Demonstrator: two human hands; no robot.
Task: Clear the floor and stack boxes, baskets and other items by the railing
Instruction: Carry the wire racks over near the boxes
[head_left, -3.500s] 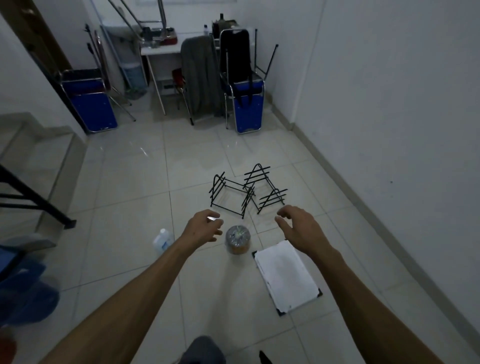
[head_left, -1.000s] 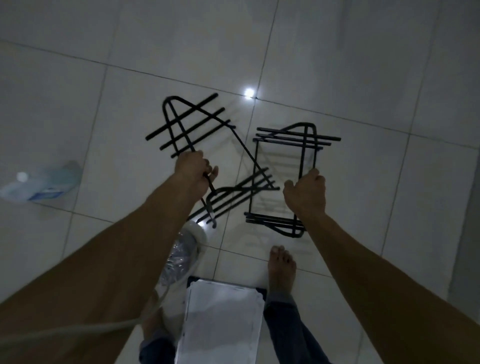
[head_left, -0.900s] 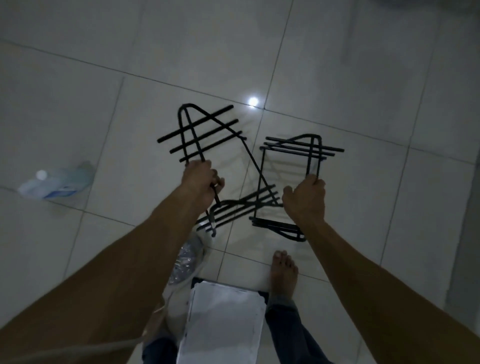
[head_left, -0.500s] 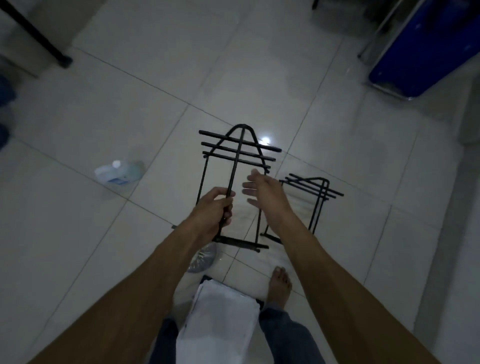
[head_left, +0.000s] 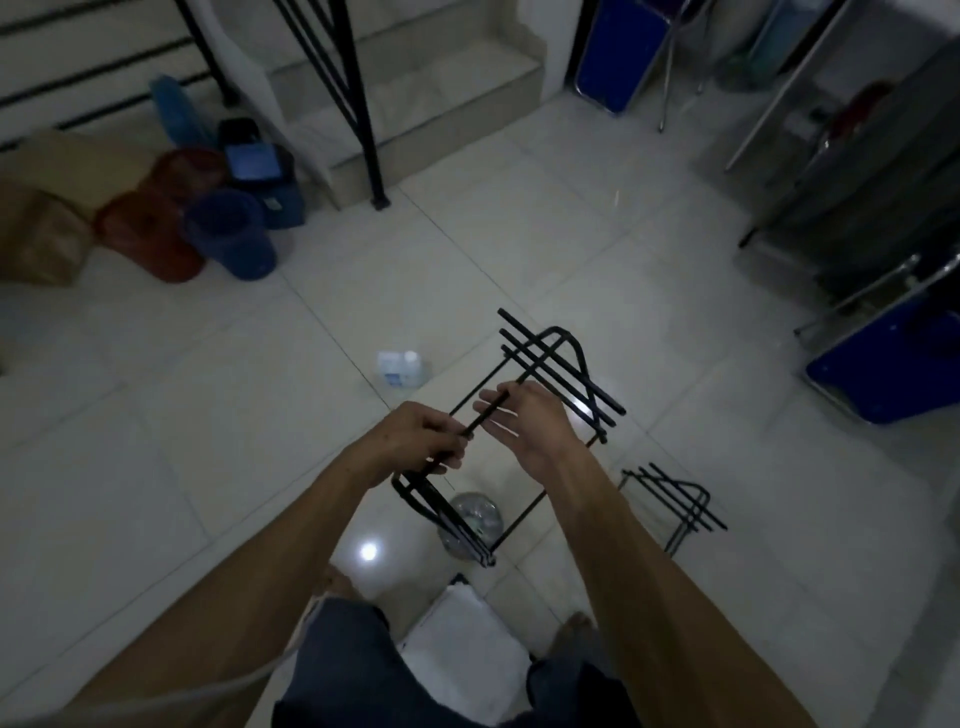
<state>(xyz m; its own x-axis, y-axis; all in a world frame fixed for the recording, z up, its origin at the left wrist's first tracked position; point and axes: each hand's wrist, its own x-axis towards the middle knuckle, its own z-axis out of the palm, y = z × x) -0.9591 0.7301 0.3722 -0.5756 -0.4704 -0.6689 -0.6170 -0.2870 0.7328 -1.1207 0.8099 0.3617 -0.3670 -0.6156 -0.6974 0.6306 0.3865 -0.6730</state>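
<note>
Black metal wire rack (head_left: 524, 415) hangs lifted above the pale tiled floor (head_left: 208, 441), carried between your two hands. Your left hand (head_left: 415, 441) curls its fingers (head_left: 447, 457) round one thin side bar. Your right hand (head_left: 530, 421) sits just beside it with fingers (head_left: 493, 405) spread loosely against the same bar; you cannot tell whether they grip. Below your right forearm a second black wire rack (head_left: 675, 499) rests on the floor. Beyond your left fingers lies a small clear plastic bottle (head_left: 400, 368); beneath them, a shiny round container (head_left: 475, 519). Far past your left hand, red and blue baskets (head_left: 197, 228) and a brown cardboard box (head_left: 41, 234) cluster by the black stair railing (head_left: 358, 114).
</note>
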